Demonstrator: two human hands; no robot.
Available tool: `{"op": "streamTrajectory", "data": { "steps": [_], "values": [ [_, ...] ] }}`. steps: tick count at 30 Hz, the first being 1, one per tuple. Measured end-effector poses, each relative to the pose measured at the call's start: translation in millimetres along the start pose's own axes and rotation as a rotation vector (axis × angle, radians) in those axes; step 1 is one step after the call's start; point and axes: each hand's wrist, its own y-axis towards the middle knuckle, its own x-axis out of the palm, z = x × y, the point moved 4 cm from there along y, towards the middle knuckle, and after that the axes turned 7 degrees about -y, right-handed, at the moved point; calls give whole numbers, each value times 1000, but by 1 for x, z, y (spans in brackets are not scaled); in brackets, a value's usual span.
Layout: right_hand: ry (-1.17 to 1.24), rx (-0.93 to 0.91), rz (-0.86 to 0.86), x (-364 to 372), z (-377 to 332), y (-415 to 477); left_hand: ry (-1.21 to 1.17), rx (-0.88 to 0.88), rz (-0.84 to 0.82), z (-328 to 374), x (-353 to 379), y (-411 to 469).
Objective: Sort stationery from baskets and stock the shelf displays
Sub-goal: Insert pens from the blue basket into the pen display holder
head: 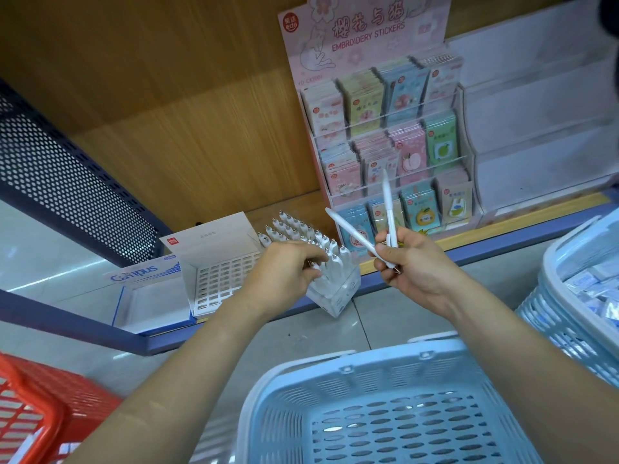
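**At the Shelf Lip, a Pen Block Is Tipping**

At the blue-edged front of the wood-grain shelf (187, 182), the clear plastic pen block (338, 293) is leaning outward, one corner hanging past the edge above the floor. The left hand (284, 272) is curling its fingers over the nearest of the standing white pens (294, 229), steadying them. If that grip is slackening while another pen is being pushed in, the block is likely tipping off and spilling. The right hand (415, 266) is pinching the loose white pens (388, 209) near their tips, their barrels crossing and fanning upward. Held so lightly, one could be slipping free, or a swinging barrel could be knocking packets in the pink cardboard sticker display (365, 35) just behind.

The shelf is showing a smooth, laminate-like grain. The pale blue slotted plastic basket (335, 366) below the hands is looking rigid and ribbed. The white cardboard box with a grid of holes (221, 276) is sitting just beside the block, thin-walled and light. The pens are looking slim, glossy and round, so probably rolling easily.
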Motion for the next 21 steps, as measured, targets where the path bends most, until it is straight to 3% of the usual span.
{"op": "streamTrajectory", "data": {
  "steps": [5,14,18,21],
  "values": [
    [-2,-14,8,-1,0,0,-58,-69,32,3,9,-1],
    [35,-31,16,-1,1,-1,45,-19,37,5,23,1],
    [77,-64,37,-4,-1,0,-287,-80,257,-2,11,-8],
    [97,-92,39,-6,-3,0,-351,55,490,10,-15,-11]
  ]
}}
